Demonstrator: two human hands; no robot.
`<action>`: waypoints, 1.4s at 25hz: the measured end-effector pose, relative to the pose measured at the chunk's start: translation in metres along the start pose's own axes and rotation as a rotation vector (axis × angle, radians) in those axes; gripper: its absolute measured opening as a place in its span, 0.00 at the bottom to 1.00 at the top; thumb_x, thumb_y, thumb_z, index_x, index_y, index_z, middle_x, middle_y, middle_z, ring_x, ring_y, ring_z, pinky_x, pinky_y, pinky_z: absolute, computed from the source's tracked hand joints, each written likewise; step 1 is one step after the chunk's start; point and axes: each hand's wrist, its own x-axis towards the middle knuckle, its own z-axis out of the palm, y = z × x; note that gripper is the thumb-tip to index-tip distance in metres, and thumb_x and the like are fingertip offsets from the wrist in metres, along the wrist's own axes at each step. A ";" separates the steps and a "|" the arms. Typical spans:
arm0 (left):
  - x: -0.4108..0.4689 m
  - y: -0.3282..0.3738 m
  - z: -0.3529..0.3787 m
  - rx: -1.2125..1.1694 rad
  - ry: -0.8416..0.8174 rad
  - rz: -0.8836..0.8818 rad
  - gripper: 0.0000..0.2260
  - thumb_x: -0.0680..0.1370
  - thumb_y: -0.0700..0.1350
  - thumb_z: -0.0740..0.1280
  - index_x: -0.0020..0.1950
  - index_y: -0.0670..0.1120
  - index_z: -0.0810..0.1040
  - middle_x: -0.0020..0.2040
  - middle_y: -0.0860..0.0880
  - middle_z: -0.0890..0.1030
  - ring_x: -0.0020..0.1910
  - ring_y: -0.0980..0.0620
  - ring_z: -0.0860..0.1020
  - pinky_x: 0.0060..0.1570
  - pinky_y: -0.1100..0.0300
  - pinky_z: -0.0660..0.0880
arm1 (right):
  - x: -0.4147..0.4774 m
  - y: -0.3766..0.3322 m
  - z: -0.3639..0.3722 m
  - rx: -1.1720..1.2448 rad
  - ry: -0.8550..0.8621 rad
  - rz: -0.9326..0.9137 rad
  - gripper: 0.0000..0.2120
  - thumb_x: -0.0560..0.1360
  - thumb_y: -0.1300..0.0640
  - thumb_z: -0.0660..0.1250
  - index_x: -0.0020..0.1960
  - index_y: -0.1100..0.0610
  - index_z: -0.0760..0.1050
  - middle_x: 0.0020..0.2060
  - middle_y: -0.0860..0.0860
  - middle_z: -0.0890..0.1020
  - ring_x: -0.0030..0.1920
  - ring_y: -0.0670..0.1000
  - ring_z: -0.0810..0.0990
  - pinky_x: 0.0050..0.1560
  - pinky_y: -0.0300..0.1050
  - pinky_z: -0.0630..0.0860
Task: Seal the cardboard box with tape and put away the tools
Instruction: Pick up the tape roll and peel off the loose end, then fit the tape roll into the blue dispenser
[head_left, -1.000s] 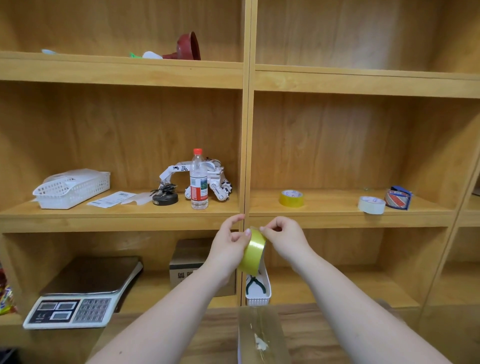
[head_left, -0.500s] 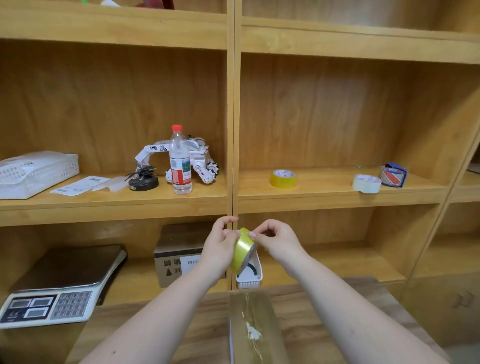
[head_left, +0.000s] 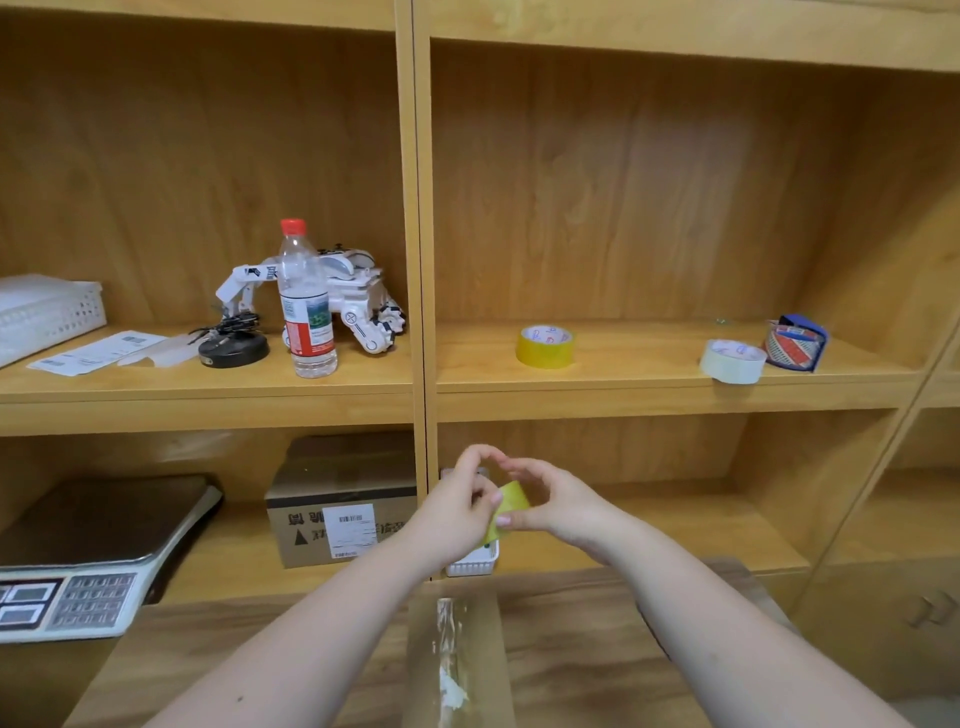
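Your left hand (head_left: 457, 512) and right hand (head_left: 558, 506) meet in front of the shelf (head_left: 421, 392), both pinched on the same yellow tape roll (head_left: 511, 501), which you hold edge-on between them; most of the roll is hidden behind your fingers. A strip of clear tape (head_left: 457, 660) runs down from under your hands along the top of the box (head_left: 571, 649) at the bottom of the view, wrinkled with a whitish patch near its lower end. Just behind your hands, on the lower shelf, sits a small white basket (head_left: 475, 564), and to its left a second carton (head_left: 343, 512) with a barcode label. A scale (head_left: 93, 561) lies further left. On the shelf above, a yellow roll (head_left: 545, 347) lies right of the upright, a white roll (head_left: 732, 361) sits at the shelf edge well to the right, and a dispenser (head_left: 795, 348) stands just beside it. Left of the upright stand a bottle (head_left: 306, 306), a toy robot (head_left: 353, 299) and a white tray (head_left: 49, 314).
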 end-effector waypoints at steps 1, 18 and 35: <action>0.008 0.003 0.008 0.013 -0.015 0.013 0.14 0.80 0.41 0.60 0.61 0.58 0.66 0.41 0.49 0.81 0.38 0.56 0.77 0.37 0.63 0.74 | 0.003 0.006 -0.009 0.001 -0.019 0.011 0.34 0.62 0.53 0.80 0.63 0.43 0.69 0.61 0.46 0.74 0.62 0.46 0.72 0.59 0.42 0.71; 0.125 0.000 0.160 -0.068 -0.128 -0.179 0.32 0.70 0.53 0.75 0.71 0.47 0.69 0.65 0.52 0.74 0.59 0.58 0.73 0.50 0.73 0.69 | 0.001 0.144 -0.137 0.205 0.274 0.005 0.42 0.51 0.58 0.83 0.59 0.36 0.72 0.62 0.47 0.76 0.62 0.48 0.76 0.62 0.52 0.76; 0.198 0.007 0.400 0.089 -0.372 -0.171 0.43 0.63 0.55 0.78 0.74 0.53 0.63 0.66 0.54 0.75 0.66 0.51 0.72 0.64 0.53 0.72 | -0.048 0.320 -0.253 -0.013 0.445 0.315 0.44 0.63 0.54 0.76 0.70 0.40 0.56 0.60 0.40 0.72 0.60 0.43 0.73 0.57 0.33 0.70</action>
